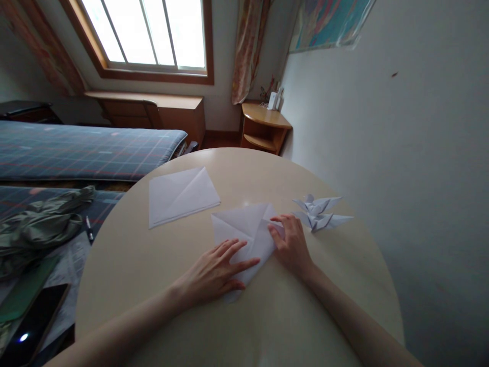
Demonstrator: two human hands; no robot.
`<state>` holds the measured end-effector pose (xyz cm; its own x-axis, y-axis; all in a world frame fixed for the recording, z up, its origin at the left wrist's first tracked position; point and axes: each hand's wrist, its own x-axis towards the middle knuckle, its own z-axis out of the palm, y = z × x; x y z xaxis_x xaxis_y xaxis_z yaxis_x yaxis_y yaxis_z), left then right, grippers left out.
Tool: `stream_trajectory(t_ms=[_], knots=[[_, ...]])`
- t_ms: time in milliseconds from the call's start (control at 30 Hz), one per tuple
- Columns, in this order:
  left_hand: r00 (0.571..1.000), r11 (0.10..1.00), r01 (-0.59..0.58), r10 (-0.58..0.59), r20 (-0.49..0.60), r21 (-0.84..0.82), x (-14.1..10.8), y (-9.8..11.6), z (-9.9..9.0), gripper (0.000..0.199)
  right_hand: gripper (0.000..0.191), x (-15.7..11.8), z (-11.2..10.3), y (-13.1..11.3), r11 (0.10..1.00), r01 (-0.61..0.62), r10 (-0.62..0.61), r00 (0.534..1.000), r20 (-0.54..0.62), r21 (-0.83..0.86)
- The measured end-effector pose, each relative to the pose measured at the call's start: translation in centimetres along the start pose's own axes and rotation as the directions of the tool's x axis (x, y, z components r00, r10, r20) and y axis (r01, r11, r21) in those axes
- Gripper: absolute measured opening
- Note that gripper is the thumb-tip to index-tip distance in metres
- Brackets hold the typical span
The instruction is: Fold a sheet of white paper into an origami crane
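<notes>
A sheet of white paper (242, 219) with crease lines lies on the round table in front of me. My left hand (219, 267) rests on its lower left part, fingers spread and palm down. At the sheet's right side, my right hand (292, 242) pinches a raised flap between thumb and fingers. Just beyond that hand stand two folded paper cranes (319, 214), close together. To the left, apart from both hands, sits a small stack of white paper squares (181, 196), the top one with a diagonal crease.
The pale round table (244, 163) meets the white wall (420, 153) on the right. Left of it are a plaid mattress (87, 150), crumpled grey-green cloth (46, 219), a pen (89, 229) and a dark phone (34, 323). A corner shelf (265, 116) stands behind.
</notes>
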<state>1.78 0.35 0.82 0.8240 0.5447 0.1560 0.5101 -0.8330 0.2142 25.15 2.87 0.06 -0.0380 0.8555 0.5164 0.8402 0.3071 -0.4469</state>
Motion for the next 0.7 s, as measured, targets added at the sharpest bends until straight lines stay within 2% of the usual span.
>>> stream_trajectory(t_ms=[100, 200, 267, 333, 467, 600, 700], knots=[[1.000, 0.999, 0.030, -0.030, 0.001, 0.009, 0.1, 0.0, 0.0, 0.054, 0.024, -0.1, -0.6, -0.5, 0.980, 0.200, -0.200, 0.980, 0.019, -0.022], [0.997, 0.997, 0.077, -0.077, 0.001, 0.026, 0.1, -0.1, 0.2, 0.055, 0.034, -0.5, -1.1, -1.0, 0.923, 0.384, -0.383, 0.912, 0.144, 0.019], [0.995, 0.994, 0.103, -0.103, -0.006, 0.033, 0.1, -0.3, 0.4, 0.054, 0.039, -0.7, -1.2, -1.2, 0.897, 0.441, -0.437, 0.867, 0.240, 0.040], [0.992, 0.992, 0.123, -0.123, -0.021, 0.021, 0.0, -0.4, 0.7, 0.057, 0.038, -0.8, -1.1, -1.1, 0.890, 0.455, -0.443, 0.837, 0.320, 0.042], [0.983, 0.986, 0.166, -0.167, -0.072, -0.018, 0.0, -0.5, 1.4, 0.072, 0.039, -0.8, -0.7, -0.4, 0.893, 0.451, -0.418, 0.814, 0.403, 0.016], [0.982, 0.986, 0.167, -0.164, -0.089, 0.026, 0.1, -0.7, 1.4, 0.046, 0.046, -1.0, -0.4, -0.1, 0.898, 0.441, -0.395, 0.812, 0.430, -0.009], [0.990, 0.990, 0.126, -0.122, -0.066, 0.057, 0.2, -0.7, 0.8, 0.040, 0.051, -1.3, -0.2, -0.3, 0.910, 0.412, -0.359, 0.831, 0.424, -0.037]])
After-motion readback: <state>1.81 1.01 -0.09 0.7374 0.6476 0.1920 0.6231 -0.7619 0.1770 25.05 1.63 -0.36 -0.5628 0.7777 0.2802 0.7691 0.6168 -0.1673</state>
